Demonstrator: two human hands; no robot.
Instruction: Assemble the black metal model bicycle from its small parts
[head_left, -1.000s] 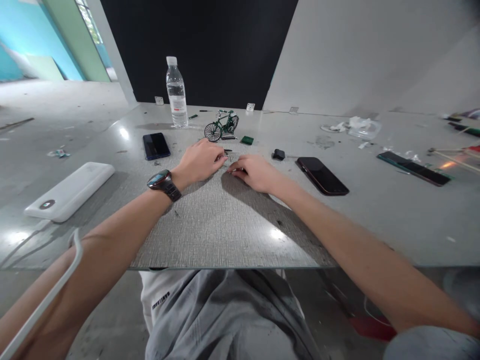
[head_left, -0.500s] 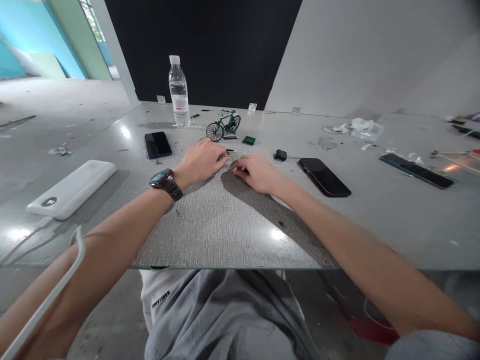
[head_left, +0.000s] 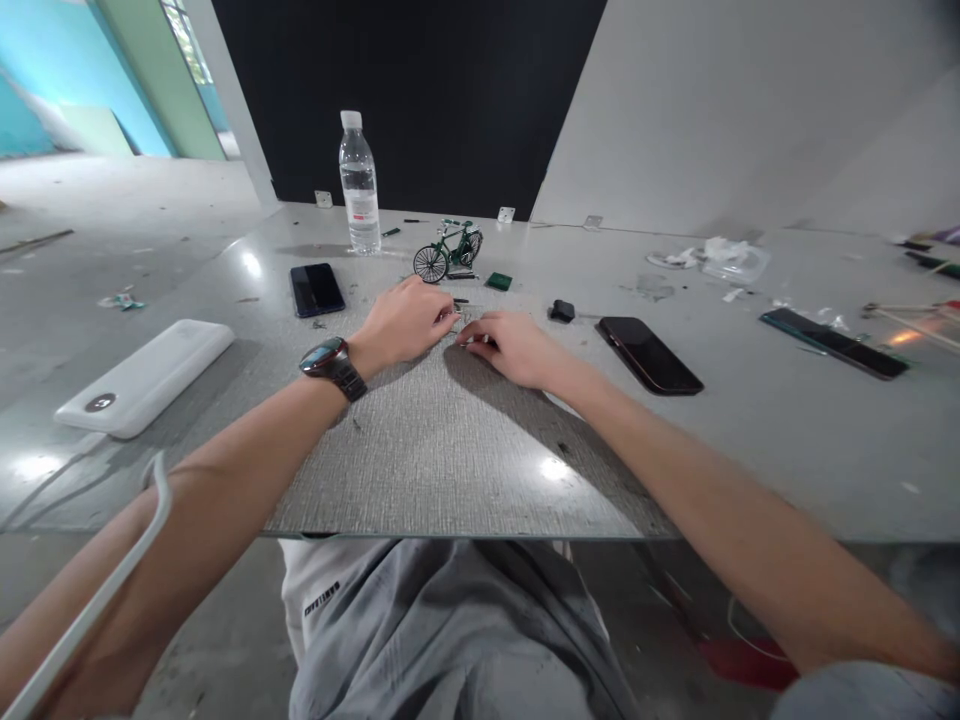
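A pair of bare hands works close together over a grey, fine-textured tabletop (head_left: 420,460), about midway between its near and far edges. The left hand (head_left: 409,318) curls palm-down, thumb and fingertips drawn in toward each other; the right hand (head_left: 510,348) faces it, fingers bent, thumb tucked beneath. Each grip looks nearly closed, but whether either pinches anything cannot be told, since the fingers hide what lies within. A thin, dark sliver-like piece (head_left: 460,301) lies just past the fingertips, on the side of the far edge.

A green miniature bicycle with black spoked wheels (head_left: 454,252) stands upright beyond the left hand, nearer the far edge; its front wheel comes very close to the knuckles, and contact cannot be judged. A flat, dark green square piece (head_left: 499,281) lies to its right, and a small black block (head_left: 562,311) sits farther toward the right edge.

For work this fine, it would help to rest both wrists on the tabletop, let one hand steady while the other makes small fingertip movements, and press lightly. Keeping the fingers low should stop a tiny part from springing off. Lifting the left knuckles clear of the wheel, or setting the bicycle closer to the far edge, would lessen the risk of tipping it.
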